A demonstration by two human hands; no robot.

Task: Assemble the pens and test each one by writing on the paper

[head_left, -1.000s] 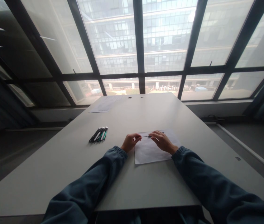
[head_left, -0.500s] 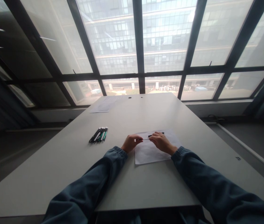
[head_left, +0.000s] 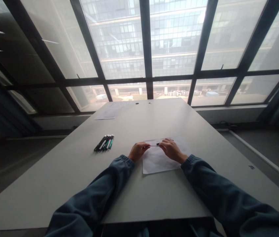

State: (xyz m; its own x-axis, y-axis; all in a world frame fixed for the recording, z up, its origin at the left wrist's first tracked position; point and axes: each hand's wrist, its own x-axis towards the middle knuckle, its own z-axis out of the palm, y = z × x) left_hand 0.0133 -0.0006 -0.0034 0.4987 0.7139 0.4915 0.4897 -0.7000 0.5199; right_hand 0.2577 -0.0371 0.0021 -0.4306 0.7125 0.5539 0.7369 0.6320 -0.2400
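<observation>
Between my two hands stretches a thin dark rod (head_left: 154,145) that looks like a pen refill, held level above a white sheet of paper (head_left: 161,164). The fingertips of my left hand (head_left: 138,151) pinch its left end over the sheet's left edge. On the other end, the fingers of my right hand (head_left: 171,150) are closed. Behind the right fingers a black pen part (head_left: 157,144) lies on the paper, mostly hidden by that hand. A bunch of dark and green pens (head_left: 104,143) rests on the table to the left of my left hand.
The long white table (head_left: 62,184) runs toward the windows. More printed paper (head_left: 106,112) lies at its far left, with a small dark round thing (head_left: 137,103) near the far edge. A small dark fitting (head_left: 251,167) is at the right edge.
Both hands have shifted very slightly up and away, with the refill between them. A pale spot by my left fingers is now out of sight. The pens and paper have stayed put.
</observation>
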